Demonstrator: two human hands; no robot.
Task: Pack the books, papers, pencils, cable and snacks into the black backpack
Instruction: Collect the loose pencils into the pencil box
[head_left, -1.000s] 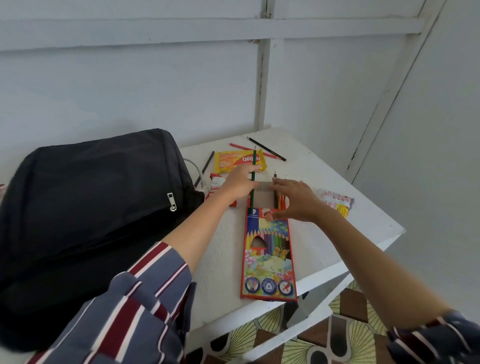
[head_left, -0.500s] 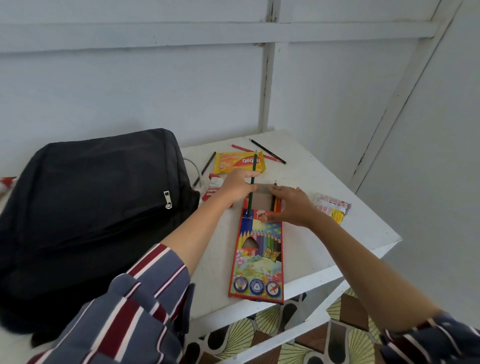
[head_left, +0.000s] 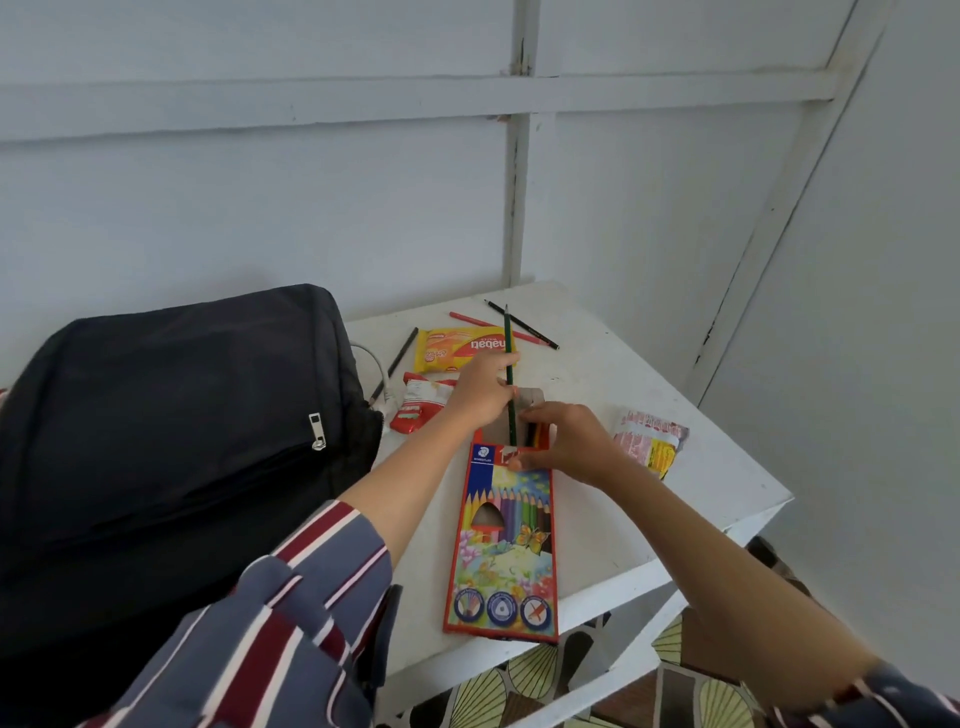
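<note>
- Since a moment ago the green pencil (head_left: 509, 384) has slid a little deeper into the open mouth of the pencil box (head_left: 506, 525), and the box has shifted slightly on the table (head_left: 675, 499); both hands stay at its top end.
- Left hand (head_left: 480, 392) has its grip closed on the green pencil, pinching the shaft and steering its lower end into the box, the point aimed away toward the wall.
- Right hand (head_left: 563, 441) holds the box mouth, thumb on the printed front and fingers curled over the far side, steadying it; a few coloured pencils already show inside the opening.
- Loose pencils left: a red pencil (head_left: 493, 328) and a black pencil (head_left: 522, 325) near the far table edge, and a dark pencil (head_left: 402, 351) by the backpack.
- Snacks are all still out: a yellow wafer pack (head_left: 457, 349), a red-and-white packet (head_left: 423, 405) beside the left wrist, and a pink-and-yellow packet (head_left: 652, 441) to the right of the box.
- White cable (head_left: 376, 371) curls out from behind the black backpack (head_left: 171, 441), which lies on the left with its zip looking shut; I would say packing proper has barely begun.
- No books or papers are in view.
- Box's near end overhangs the front table edge, so a push toward the person could tip it off; open table lies to the right and front.
</note>
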